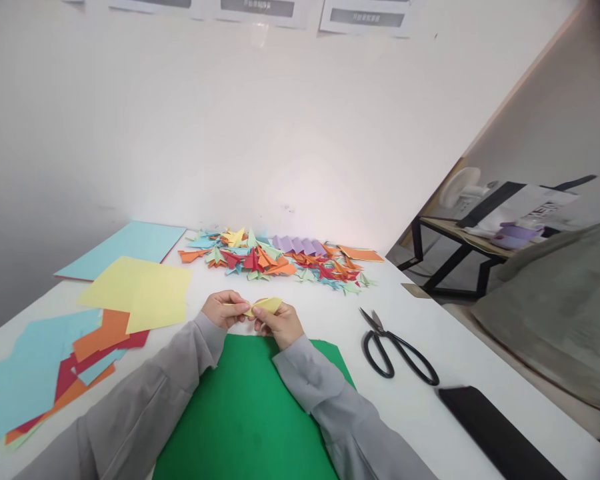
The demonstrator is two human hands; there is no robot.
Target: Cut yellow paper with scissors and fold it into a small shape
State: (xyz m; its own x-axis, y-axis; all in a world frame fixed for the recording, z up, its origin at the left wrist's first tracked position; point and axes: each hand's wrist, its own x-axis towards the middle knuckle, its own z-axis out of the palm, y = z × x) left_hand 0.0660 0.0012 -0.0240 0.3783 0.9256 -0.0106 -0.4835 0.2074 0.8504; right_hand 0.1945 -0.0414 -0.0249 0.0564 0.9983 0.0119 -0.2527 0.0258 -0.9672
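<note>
Between my two hands is a small piece of folded yellow paper, held above the far edge of a green mat. My left hand pinches its left end between thumb and fingers. On the other side, my right hand grips the paper with the thumb on top. Its exact folds are partly hidden by my fingers. Just beyond lies a pile of small folded paper pieces in red, orange, yellow, green and blue.
Black-handled scissors and a black flat object lie on the right. Yellow sheets, blue sheets and orange scraps spread over the left. A large blue sheet is behind them, purple pleated paper by the wall.
</note>
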